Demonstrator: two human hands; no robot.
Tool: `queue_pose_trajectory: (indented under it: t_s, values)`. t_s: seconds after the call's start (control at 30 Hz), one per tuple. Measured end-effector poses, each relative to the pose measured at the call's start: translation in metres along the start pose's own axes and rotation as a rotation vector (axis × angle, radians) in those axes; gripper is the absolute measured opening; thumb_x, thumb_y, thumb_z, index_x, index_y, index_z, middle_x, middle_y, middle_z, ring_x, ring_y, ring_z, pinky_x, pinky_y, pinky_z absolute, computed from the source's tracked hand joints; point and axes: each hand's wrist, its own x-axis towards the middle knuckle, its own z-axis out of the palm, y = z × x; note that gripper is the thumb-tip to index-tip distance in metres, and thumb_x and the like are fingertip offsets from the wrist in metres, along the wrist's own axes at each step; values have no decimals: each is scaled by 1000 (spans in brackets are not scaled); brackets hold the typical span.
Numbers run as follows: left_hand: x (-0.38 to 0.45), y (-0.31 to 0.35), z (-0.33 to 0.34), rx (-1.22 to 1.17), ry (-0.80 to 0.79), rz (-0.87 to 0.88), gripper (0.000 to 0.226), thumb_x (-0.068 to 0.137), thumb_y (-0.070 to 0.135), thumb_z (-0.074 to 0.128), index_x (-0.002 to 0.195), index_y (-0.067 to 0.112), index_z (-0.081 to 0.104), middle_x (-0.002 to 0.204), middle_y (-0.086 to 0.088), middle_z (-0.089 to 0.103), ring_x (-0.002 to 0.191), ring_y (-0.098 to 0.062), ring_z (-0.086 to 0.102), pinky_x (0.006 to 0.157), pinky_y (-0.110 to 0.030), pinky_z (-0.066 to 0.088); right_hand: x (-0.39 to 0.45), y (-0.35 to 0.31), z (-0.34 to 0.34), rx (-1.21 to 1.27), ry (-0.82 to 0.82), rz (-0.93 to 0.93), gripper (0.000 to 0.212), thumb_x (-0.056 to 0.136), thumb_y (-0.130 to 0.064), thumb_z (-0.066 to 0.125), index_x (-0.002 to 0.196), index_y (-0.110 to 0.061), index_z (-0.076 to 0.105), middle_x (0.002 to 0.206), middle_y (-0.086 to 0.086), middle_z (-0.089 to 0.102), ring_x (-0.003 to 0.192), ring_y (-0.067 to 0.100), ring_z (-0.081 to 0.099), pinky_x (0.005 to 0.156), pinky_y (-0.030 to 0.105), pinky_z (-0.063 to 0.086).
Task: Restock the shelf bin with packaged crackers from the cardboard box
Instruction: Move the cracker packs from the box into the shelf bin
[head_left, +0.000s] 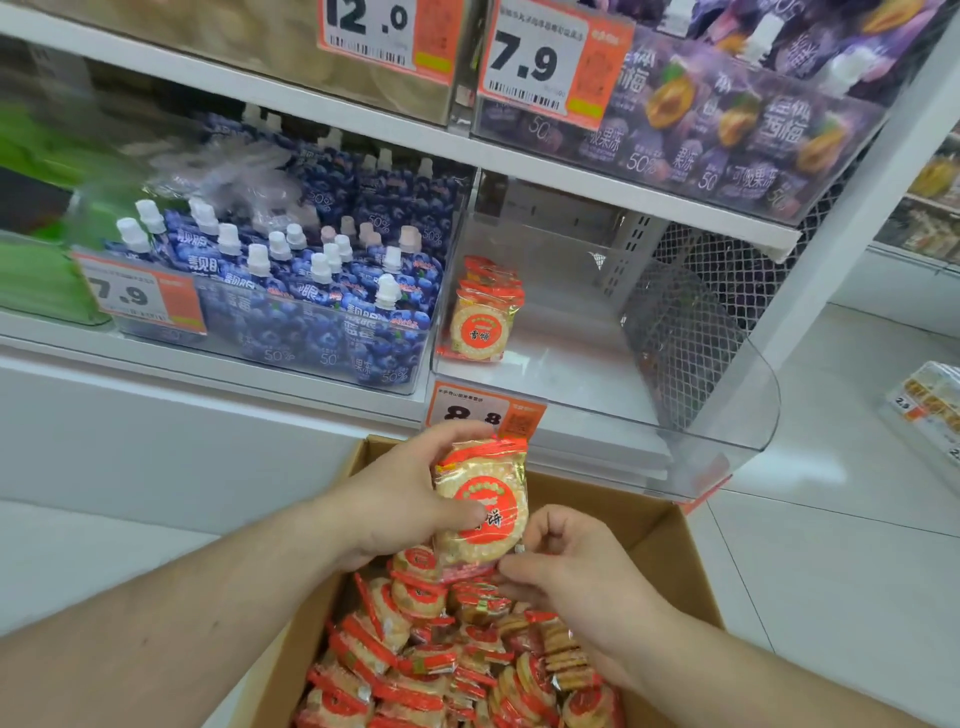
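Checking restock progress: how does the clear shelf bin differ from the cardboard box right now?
The clear shelf bin holds just a few cracker packs standing at its left side; the cardboard box is piled with loose packs. The bin is transparent, the box opaque brown. Both hold the same red-labelled crackers.

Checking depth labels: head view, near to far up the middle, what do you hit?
Cardboard box of cracker packs → cracker pack held in the left hand → 8.8 price tag → clear shelf bin → cracker packs standing in the bin.
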Motion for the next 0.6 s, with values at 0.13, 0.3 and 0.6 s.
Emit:
queue_pose_trajectory:
  t_s: [0.13,0.3,0.6]
  values:
    - [-1,12,-6,-43,61,131,71,77,-12,71,127,36,54,113,-4,65,101,-26,68,87,-51,56,4,-27,-1,-91,54,-107,34,56,-8,80,75,-16,53,76,9,56,70,22,55,65,38,46]
    - [-5,29,-7,-73,59,266,79,80,-9,70,130,46,43,117,-10,62,97,-24,70,82,-41,59,16,-59,-1,-9,16,-216,59,64,-17,85,115,-14,54,106,11,65,79,20,71,66,34,57]
    - [11,45,-16,-150,452,391,62,73,26,82,119,43,44,115,12,61,96,-3,64,79,-21,54,48,-125,-26,8,24,-393,23,88,-1,63,111,-4,61,96,12,73,73,18,71,58,23,52]
